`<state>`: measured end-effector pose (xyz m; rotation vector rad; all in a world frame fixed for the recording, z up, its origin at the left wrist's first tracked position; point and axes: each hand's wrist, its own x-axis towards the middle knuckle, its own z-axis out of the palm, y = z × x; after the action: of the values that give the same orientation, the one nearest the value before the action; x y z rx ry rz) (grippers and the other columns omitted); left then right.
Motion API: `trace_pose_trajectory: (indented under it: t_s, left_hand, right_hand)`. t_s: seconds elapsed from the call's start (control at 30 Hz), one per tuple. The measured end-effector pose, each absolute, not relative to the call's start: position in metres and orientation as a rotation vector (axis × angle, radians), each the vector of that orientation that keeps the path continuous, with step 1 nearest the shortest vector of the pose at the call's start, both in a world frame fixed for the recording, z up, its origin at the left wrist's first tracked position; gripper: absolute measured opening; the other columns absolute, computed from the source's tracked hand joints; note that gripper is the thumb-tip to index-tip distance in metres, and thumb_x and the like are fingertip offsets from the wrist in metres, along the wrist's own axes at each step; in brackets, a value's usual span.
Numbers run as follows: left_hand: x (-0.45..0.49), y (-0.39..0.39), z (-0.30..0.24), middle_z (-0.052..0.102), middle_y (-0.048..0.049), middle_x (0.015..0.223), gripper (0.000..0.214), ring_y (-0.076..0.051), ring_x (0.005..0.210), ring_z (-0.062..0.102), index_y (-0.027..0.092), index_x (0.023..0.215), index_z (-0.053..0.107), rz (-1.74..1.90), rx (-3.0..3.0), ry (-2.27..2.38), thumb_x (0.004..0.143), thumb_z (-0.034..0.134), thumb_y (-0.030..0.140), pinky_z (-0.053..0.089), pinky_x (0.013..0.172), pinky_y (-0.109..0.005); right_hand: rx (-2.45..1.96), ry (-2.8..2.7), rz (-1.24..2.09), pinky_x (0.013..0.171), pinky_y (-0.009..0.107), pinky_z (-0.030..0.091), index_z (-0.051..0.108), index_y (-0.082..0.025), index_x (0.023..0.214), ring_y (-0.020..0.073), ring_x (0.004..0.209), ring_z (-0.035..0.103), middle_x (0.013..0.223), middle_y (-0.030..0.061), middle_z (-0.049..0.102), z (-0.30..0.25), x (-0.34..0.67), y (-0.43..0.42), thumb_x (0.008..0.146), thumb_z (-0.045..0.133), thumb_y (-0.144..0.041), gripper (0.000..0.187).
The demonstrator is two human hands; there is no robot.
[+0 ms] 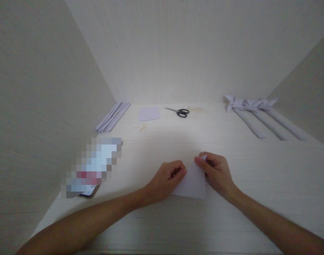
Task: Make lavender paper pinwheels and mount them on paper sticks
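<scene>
A small white sheet of paper (pixel 191 182) lies on the pale wooden table (pixel 257 170) in front of me. My left hand (pixel 167 179) has its fingers curled and pinches the sheet's left edge. My right hand (pixel 216 170) pinches the sheet's upper right corner, which is lifted a little off the table. Both forearms reach in from the bottom of the view.
Black-handled scissors (pixel 179 112) lie at the back centre, a small paper square (pixel 149 114) to their left. Several rolled paper sticks (pixel 113 117) lie back left. Three paper rolls with bow-like tops (pixel 260 117) lie back right. A blurred flat object (pixel 94 166) sits left. Walls close three sides.
</scene>
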<state>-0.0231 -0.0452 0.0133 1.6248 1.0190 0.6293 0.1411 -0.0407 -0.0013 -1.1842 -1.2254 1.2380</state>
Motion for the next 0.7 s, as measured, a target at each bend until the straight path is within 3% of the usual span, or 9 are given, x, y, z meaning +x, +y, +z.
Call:
trace_pose_trajectory:
  t_s: [0.23,0.4,0.7]
  left_hand:
    - [-0.029,-0.04,0.013,0.044,0.0047,0.047,0.022,-0.005,0.042,0.039,0.015,0.062,0.042,0.637,1.504,1.021,0.078,0.04,0.03,0.031,0.043,-0.018]
    - [-0.032,-0.035,0.012,0.045,0.0046,0.045,0.022,-0.005,0.041,0.038,0.015,0.061,0.044,0.672,1.617,1.054,0.078,0.039,0.028,0.03,0.043,-0.017]
    - [-0.043,-0.02,0.005,0.044,0.0057,0.045,0.018,-0.005,0.04,0.037,0.015,0.064,0.045,0.89,1.505,1.226,0.077,0.041,0.027,0.03,0.04,-0.016]
  right_hand:
    - [-1.103,-0.992,1.154,0.038,0.021,0.025,0.055,-0.017,0.051,0.0066,0.039,0.035,0.041,-0.0051,0.04,0.0,0.159,-0.025,0.064,0.066,-0.028,0.02]
    - [-1.105,-0.929,1.109,0.036,0.021,0.023,0.055,-0.018,0.05,0.0064,0.038,0.034,0.04,-0.0055,0.039,0.003,0.159,-0.023,0.062,0.067,-0.028,0.019]
    - [-1.075,-0.686,0.819,0.038,0.021,0.028,0.046,-0.018,0.048,0.0057,0.039,0.035,0.043,-0.0071,0.038,0.008,0.17,-0.011,0.059,0.068,-0.029,0.027]
